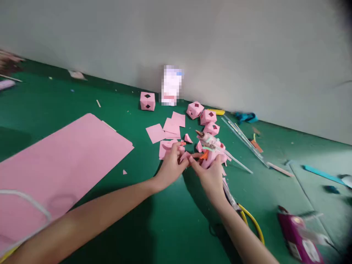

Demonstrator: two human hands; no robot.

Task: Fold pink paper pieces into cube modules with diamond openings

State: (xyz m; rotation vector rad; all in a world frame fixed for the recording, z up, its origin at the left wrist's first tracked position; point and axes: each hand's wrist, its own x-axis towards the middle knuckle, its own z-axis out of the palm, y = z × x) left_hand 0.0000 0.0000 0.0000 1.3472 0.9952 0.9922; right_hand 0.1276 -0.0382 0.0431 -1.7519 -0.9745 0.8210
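Folded paper: small, pink, mid-surface, well short of the far edge.
Left hand: pinching the paper.
Right hand: fingertips at the paper; I can't make out whether it also grasps the glue gun.
Risk: I judge a right-hand bump could swing the nozzle, smearing glue onto the squares.
Far edge: 4 pink boxes near it.

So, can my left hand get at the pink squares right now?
Probably yes: your left hand is just beside the squares, with nothing seen blocking them, though it's pinching a pink piece.
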